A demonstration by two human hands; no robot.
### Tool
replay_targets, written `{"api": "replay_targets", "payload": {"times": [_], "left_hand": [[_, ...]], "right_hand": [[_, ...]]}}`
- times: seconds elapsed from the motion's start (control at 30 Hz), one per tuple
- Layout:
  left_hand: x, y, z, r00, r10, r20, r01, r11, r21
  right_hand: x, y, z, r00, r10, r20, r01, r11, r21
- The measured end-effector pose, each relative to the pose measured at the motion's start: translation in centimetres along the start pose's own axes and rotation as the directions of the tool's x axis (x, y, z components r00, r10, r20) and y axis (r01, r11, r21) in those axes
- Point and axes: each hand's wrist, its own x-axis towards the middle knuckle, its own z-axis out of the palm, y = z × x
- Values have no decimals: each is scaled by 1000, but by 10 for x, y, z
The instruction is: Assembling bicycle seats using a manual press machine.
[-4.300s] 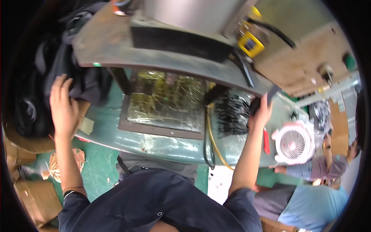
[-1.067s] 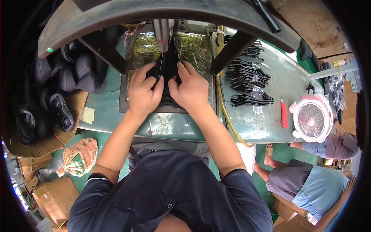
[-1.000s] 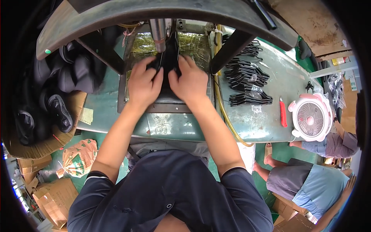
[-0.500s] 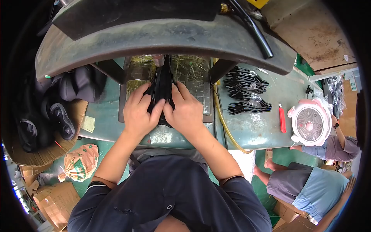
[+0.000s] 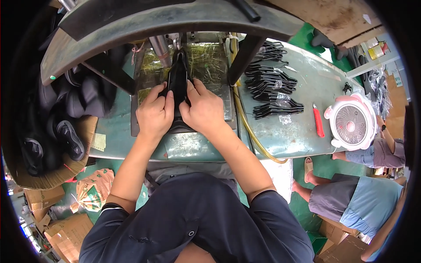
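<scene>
A long black part, by its shape a bicycle saddle [image 5: 177,83], lies on the tape-covered plate [image 5: 210,76] of a bench press. Its narrow end points away from me, beside a metal cylinder [image 5: 160,50]; the wider end is nearest me. My left hand [image 5: 154,113] grips its left side, thumb along the edge and fingers curled. My right hand [image 5: 202,108] grips the right side with bent fingers. Both hands partly cover the saddle's sides, while its dark middle shows between them.
The press's curved frame [image 5: 175,27] spans overhead, with legs either side. At right are bundled black bent rods [image 5: 272,83], a red cutter [image 5: 318,122], a fan [image 5: 349,122] and a yellow hose [image 5: 250,127]. A carton [image 5: 90,131] of black saddles stands left. Other people are at right.
My thumbs have moved apart, baring more of the saddle's middle. The view has shifted, so more of the metal cylinder and the saddle's far end shows. Both hands stay on the saddle.
</scene>
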Motion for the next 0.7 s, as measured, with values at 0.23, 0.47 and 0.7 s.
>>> {"api": "replay_targets", "payload": {"times": [0.23, 0.47, 0.7], "left_hand": [[12, -9, 19, 996, 31, -84, -23, 995, 93], [22, -19, 19, 987, -39, -153, 43, 999, 29], [15, -18, 9, 980, -153, -123, 134, 979, -152]], "right_hand": [[21, 14, 1, 999, -48, -21, 48, 999, -4], [36, 11, 20, 995, 18, -100, -9, 996, 92], [30, 3, 0, 967, 233, 106, -253, 929, 270]]}}
